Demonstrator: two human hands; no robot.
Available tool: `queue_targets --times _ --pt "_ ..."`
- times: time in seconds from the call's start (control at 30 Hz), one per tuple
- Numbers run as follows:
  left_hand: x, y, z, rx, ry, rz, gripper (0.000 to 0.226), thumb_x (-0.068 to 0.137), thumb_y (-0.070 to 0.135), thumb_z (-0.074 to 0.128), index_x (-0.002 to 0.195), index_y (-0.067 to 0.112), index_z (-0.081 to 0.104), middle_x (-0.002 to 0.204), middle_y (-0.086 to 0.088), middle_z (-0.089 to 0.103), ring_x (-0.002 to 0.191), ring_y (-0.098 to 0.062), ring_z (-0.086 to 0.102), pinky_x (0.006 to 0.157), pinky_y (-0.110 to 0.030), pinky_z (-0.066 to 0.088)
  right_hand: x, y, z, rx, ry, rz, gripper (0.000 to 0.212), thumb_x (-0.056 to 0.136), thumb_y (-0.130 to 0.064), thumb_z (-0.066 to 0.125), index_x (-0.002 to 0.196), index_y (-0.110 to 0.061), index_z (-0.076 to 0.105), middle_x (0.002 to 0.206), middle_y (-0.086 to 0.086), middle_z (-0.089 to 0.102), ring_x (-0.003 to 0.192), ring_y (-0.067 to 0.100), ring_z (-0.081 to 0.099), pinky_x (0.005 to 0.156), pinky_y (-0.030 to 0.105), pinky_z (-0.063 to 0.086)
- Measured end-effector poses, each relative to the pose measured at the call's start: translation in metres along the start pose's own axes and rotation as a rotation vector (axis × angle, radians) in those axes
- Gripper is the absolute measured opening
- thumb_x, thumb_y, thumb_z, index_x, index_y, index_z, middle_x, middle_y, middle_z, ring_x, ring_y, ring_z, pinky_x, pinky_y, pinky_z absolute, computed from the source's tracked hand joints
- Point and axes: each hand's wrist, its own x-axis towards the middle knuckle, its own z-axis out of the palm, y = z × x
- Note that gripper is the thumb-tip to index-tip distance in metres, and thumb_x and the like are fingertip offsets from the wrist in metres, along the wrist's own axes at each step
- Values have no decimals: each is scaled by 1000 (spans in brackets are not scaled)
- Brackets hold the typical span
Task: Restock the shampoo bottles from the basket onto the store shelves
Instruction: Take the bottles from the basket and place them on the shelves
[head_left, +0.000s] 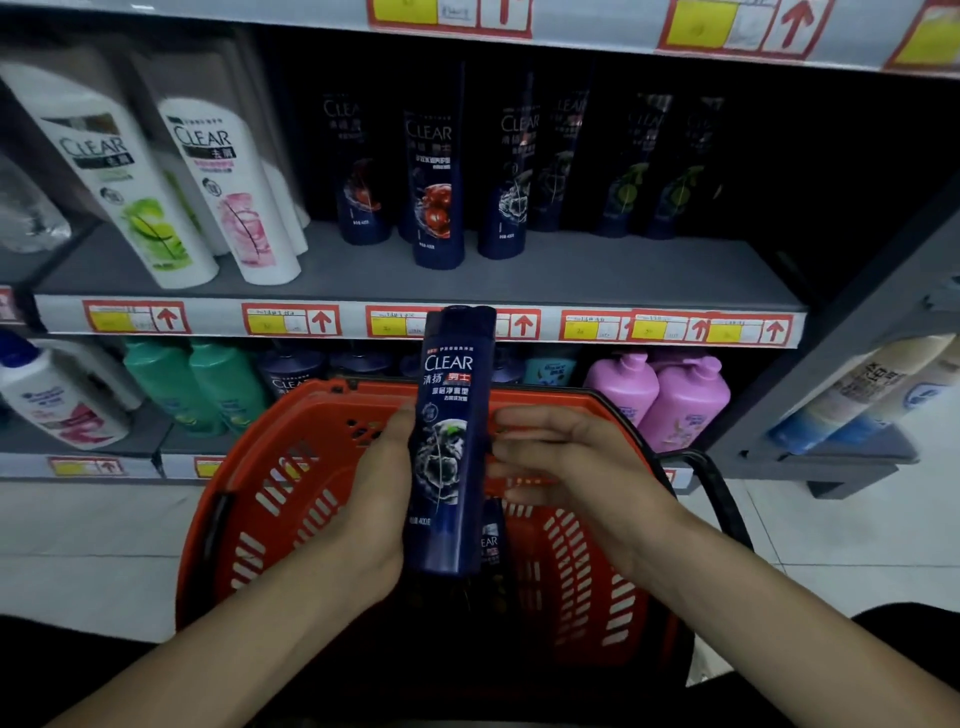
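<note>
A dark blue CLEAR shampoo bottle (451, 441) stands upright above the red basket (291, 493), cap up. My left hand (376, 499) grips it from the left side. My right hand (561, 467) is beside it on the right, fingers stretched toward the bottle and touching its edge. Another dark bottle (491, 540) lies lower in the basket, mostly hidden. On the middle shelf (623, 275) stand several matching dark blue CLEAR bottles (439, 182).
White CLEAR bottles (223, 192) lean at the shelf's left. The shelf's right part past the dark bottles is bare. Below are green bottles (197, 384) and pink pump bottles (680, 400). A second rack (831, 457) stands at right on a pale tiled floor.
</note>
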Motion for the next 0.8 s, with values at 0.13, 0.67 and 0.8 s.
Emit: queue_targets --times 0.13,0.67,0.8 --pt "-43 0 -5 7 -197 52 61 101 61 41 66 19 68 65 -7 64 50 -22 59 52 -27 48 -1 -1 1 -16 3 -1 25 90 -1 71 114 -10 71 100 12 79 93 26 76 66 26 58" --pt "-22 28 9 44 -242 62 70 95 61 49 58 7 72 50 -8 65 38 -17 62 44 -22 51 6 -6 -1 24 10 -31 22 93 -9 64 113 -5 74 104 25 74 91 34 74 82 41 58" --pt "-25 11 9 132 -239 203 59 93 73 45 105 25 79 96 -2 80 85 -18 77 82 -35 56 4 -6 -1 -46 -12 -64 21 94 -9 63 113 -9 74 104 14 78 99 33 74 76 34 58"
